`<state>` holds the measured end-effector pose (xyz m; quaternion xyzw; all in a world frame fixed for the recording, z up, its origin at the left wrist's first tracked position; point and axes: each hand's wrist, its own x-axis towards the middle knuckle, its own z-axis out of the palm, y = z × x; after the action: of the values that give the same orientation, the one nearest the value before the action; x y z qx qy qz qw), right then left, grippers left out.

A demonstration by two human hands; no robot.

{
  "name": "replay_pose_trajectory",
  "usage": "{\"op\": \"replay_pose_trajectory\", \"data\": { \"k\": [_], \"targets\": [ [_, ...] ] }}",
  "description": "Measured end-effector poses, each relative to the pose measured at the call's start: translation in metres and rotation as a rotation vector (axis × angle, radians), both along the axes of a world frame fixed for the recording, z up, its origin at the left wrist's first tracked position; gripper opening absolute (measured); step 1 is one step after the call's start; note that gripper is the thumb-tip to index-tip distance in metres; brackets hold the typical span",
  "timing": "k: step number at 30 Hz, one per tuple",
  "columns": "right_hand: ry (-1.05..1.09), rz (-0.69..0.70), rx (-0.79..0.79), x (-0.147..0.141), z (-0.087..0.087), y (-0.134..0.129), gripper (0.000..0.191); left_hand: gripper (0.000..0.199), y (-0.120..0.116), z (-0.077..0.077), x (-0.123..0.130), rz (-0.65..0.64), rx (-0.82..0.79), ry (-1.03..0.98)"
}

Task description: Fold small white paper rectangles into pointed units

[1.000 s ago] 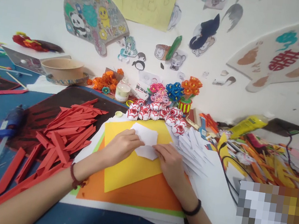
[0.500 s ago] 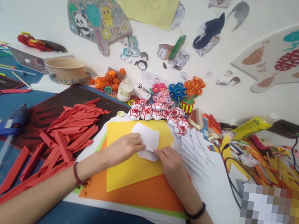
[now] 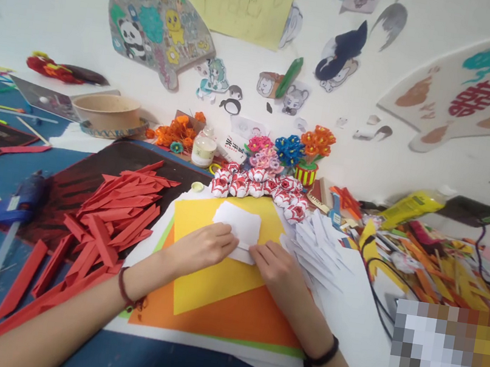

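Note:
A small piece of white paper lies over the yellow sheet, its near edge folded up into a narrow strip. My left hand pinches the paper's left side, fingers closed on the fold. At the right end of the same fold, my right hand grips with thumb and fingers together. Under the yellow sheet lies an orange sheet. To the right of my right hand is a pile of folded white paper strips. The fingertips partly hide the fold.
Folded red paper strips heap on the left, beside a blue glue gun. Red-and-white paper balls line the back, with a glass bottle behind. Paper scraps and a black cable lie at right.
The near edge of the white paper has been folded over flatter and straighter. Both hands have stayed almost in place, the right one shifting slightly left.

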<state>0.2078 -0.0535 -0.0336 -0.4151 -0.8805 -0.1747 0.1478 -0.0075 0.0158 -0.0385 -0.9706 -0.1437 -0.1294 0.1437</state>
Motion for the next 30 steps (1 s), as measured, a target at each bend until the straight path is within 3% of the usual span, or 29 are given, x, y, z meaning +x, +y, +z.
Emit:
{"op": "replay_pose_trajectory", "data": {
  "k": [12,20,26,30],
  "targets": [
    [-0.046,-0.058,-0.032,-0.005,0.000,-0.001,0.025,0.022,-0.004,0.008,0.002,-0.036,0.062,0.037],
    [-0.046,-0.136,-0.134,-0.002,0.005,-0.004,0.016,0.019,-0.005,0.013,0.003,0.051,0.044,0.059],
    [-0.060,-0.184,-0.087,-0.003,0.003,-0.007,0.026,0.017,-0.005,0.017,-0.002,0.121,-0.049,0.039],
    [-0.099,-0.268,-0.119,-0.011,0.005,-0.009,0.022,0.015,-0.003,0.021,-0.007,0.165,-0.049,0.031]
  ]
}}
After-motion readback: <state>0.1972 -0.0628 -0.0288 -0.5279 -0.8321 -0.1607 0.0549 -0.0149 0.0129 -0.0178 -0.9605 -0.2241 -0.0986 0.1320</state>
